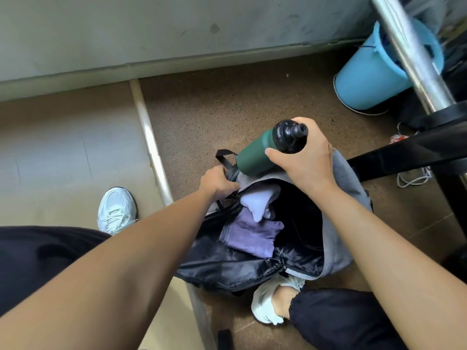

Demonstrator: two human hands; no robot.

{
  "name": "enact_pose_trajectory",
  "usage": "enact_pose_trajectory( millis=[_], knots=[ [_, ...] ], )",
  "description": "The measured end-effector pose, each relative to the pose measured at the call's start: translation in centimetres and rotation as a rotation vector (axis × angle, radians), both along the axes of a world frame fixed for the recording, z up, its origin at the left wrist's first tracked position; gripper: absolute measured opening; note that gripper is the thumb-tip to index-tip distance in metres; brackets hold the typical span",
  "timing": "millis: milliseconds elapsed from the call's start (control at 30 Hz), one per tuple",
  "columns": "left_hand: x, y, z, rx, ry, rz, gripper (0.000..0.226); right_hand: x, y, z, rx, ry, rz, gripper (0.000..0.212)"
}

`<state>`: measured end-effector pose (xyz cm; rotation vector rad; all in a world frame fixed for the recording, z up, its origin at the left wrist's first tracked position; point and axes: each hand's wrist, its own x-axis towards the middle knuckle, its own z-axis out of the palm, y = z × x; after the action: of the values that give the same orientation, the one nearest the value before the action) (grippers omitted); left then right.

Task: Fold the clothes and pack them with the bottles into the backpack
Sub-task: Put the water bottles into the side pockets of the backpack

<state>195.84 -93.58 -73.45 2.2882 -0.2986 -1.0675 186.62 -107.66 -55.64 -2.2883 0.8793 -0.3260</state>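
Two bare forearms reach down from the camera to a grey fabric backpack (340, 223) with black lining, which lies open on the brown floor (227, 102) near the person's white sneakers (116, 210). The left hand (217, 181) grips the rim of the backpack, fingers curled around it. The right hand (305, 157) holds a dark green bottle (254, 157) near its black cap, fingers wrapped round it, tilted, its lower end at the far rim. A pale lilac garment (257, 202) and a purple garment (252, 237) already lie inside, so I judge the clothes are packed and this bottle is not yet in. No brand or writing can be read
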Motion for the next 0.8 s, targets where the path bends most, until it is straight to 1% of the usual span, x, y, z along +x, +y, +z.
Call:
enact_pose_trajectory(
  millis=[67, 133, 200, 233, 267, 300, 333, 367, 400, 467, 600, 733, 800],
  knots=[
    [-0.1, 1.0, 0.2, -0.027, 0.037, 0.056, 0.032, 0.1, 0.1, 0.0, -0.02, 0.056, 0.054, 0.061],
    [-0.2, 2.1, 0.4, -0.096, 0.121, 0.122, 0.03, 0.2, 0.2, 0.1, -0.057, 0.119, 0.096, 0.061],
    [-0.6, 3.2, 0.9, -0.185, 0.216, 0.197, 0.028, 0.4, 0.3, 0.4, -0.051, 0.133, 0.142, 0.06],
    [-0.9, 3.8, 1.1, -0.214, 0.275, 0.229, 0.031, 0.4, 0.4, 0.6, -0.033, 0.137, 0.172, 0.062],
    [-1.0, 4.3, 1.2, -0.233, 0.338, 0.248, 0.034, 0.3, 0.6, 0.9, -0.017, 0.152, 0.21, 0.068],
    [-1.2, 4.8, 1.3, -0.242, 0.393, 0.256, 0.032, 0.3, 0.8, 1.1, -0.013, 0.18, 0.252, 0.077],
    [-1.4, 5.3, 1.3, -0.251, 0.44, 0.264, 0.025, 0.2, 1.0, 1.3, -0.022, 0.212, 0.301, 0.083],
    [-1.5, 5.8, 1.4, -0.254, 0.483, 0.279, 0.017, 0.2, 1.3, 1.4, -0.045, 0.244, 0.35, 0.084],
    [-1.5, 6.3, 1.3, -0.257, 0.517, 0.306, 0.014, 0.3, 1.5, 1.4, -0.071, 0.276, 0.4, 0.08],
    [-1.2, 7.3, 0.8, -0.248, 0.578, 0.363, 0.015, 0.4, 1.7, 1.3, -0.153, 0.369, 0.493, 0.067],
    [-0.9, 8.0, 0.6, -0.249, 0.664, 0.455, 0.008, 0.5, 2.0, 1.1, -0.361, 0.623, 0.643, 0.057],
    [-1.4, 7.7, 1.1, -0.236, 0.652, 0.517, 0.009, 0.2, 2.4, 1.6, -0.421, 0.749, 0.676, 0.043],
    [-1.9, 7.1, 1.6, -0.248, 0.61, 0.569, 0.009, 0.0, 2.8, 1.7, -0.452, 0.823, 0.682, 0.04]
  ],
)
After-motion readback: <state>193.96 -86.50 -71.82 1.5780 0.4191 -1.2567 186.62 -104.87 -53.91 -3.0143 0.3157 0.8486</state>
